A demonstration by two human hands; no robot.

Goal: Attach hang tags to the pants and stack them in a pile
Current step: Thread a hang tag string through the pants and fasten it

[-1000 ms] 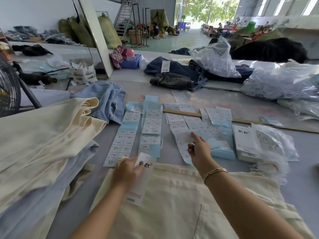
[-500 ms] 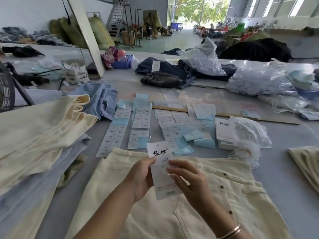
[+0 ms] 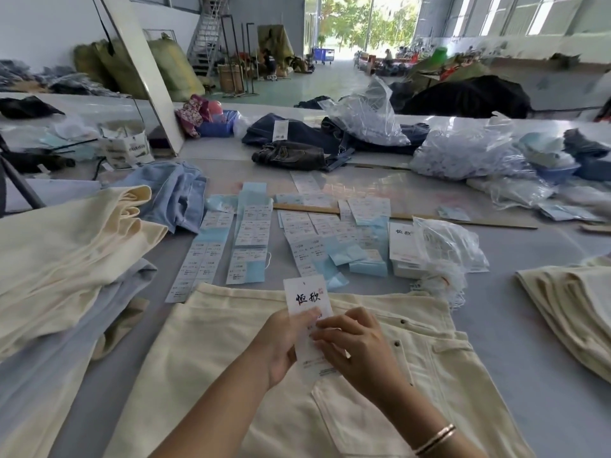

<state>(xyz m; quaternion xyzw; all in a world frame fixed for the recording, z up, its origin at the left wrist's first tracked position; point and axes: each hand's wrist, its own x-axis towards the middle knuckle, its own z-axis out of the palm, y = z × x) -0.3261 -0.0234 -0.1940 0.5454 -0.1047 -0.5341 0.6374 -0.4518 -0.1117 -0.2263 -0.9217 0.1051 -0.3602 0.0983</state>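
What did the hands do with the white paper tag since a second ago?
The right hand left the sticker sheets and came back to join the left hand on the white paper hang tag, now held over the cream pants. The sheets stayed put.

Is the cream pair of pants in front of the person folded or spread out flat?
Spread flat: the cream pair of pants lies open on the grey table, waistband and pocket showing.

Sticker sheets (image 3: 251, 239) perhaps crowding table (image 3: 515, 325) ahead
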